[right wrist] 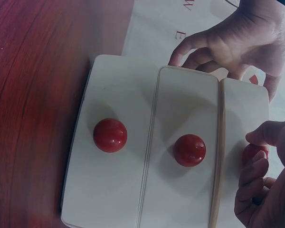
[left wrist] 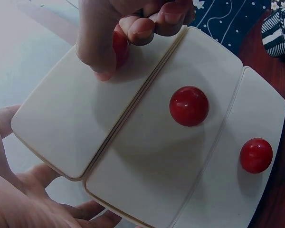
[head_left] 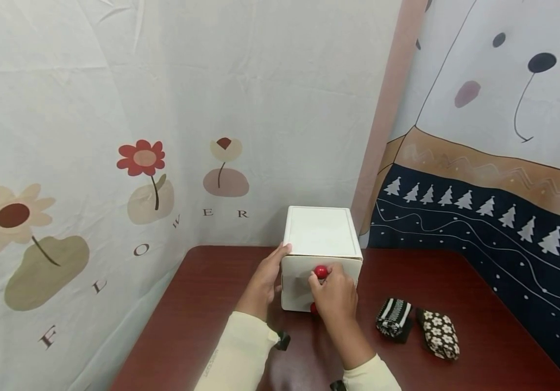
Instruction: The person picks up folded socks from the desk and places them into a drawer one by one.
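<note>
A person in cream sleeves (head_left: 243,347) works with both hands at a white box (head_left: 322,231) on a dark red-brown counter (head_left: 187,315), the box standing near the back edge, between the two back corners. The right hand (head_left: 337,293) pinches the top red knob (head_left: 321,271) on the box's front, thumb on one side and bent fingers on the other. The left hand (head_left: 262,277) lies spread against the box's left side, one digit reaching the upper front corner. Below the pinched knob, a middle knob (left wrist: 189,106) and a lowest knob (left wrist: 256,155), both round and red, sit untouched on their own front panels. To the right of the box, toward the counter's right edge, a striped black-and-white bundle (head_left: 394,317) lies just beside a dark bundle with pale flowers (head_left: 438,333). Behind, a pale flower-printed cloth (head_left: 280,108) meets a navy cloth with white trees (head_left: 436,217).
</note>
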A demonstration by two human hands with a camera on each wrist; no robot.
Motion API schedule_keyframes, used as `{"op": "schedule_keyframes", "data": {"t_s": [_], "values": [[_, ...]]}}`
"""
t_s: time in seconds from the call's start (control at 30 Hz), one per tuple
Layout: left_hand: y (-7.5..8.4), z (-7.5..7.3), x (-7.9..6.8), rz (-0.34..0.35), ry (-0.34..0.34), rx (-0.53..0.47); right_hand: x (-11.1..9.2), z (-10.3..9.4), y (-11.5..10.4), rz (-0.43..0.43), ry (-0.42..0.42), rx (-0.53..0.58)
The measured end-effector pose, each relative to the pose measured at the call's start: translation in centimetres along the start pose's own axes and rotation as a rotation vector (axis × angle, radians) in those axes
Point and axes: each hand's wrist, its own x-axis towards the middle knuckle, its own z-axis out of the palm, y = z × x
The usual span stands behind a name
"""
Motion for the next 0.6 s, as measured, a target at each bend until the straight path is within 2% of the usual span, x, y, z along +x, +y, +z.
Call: {"op": "schedule_keyframes", "data": {"t_s": [0.6], "values": [[-0.11, -0.14, 0.03, -0.008, 0.009, 0.016, 0.66, 0.21, -0.12, 0.020, -0.015, -0.025]]}}
